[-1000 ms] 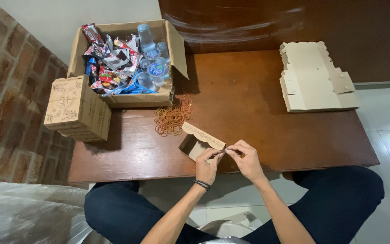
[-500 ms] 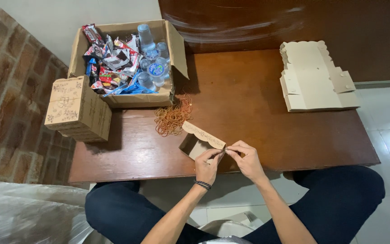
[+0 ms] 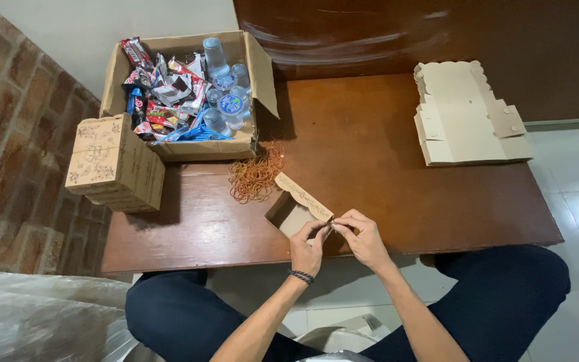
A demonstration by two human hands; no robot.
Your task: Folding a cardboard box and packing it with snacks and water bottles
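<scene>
1. I had both hands on the small brown cardboard box with the scalloped, patterned flap [image 3: 297,204], which sat at the near edge of the tabletop [image 3: 370,174], at about 6 o'clock from its middle.
2. My left hand [image 3: 308,247] and right hand [image 3: 364,241] met at the box's near corner, each grip narrow, fingertips pinching the flap's end.
3. I judged the box light, thin and easily creased; the card looked stiff only along its folds, so corners and fold lines seemed the safest places to hold it.
4. At 11 o'clock lay a loose heap of tan rubber bands [image 3: 254,175], near the box but apart from it.
5. Further at 11 o'clock stood an open corrugated carton of snack packets and water cups [image 3: 189,94], with a stack of folded patterned boxes [image 3: 112,164] at 9 o'clock.
6. At 2 o'clock lay flat unfolded box blanks [image 3: 467,114].
7. The wood was dark, smooth and glossy; a brick wall [image 3: 8,167] ran at the left, pale tiles [image 3: 574,181] at the right.
</scene>
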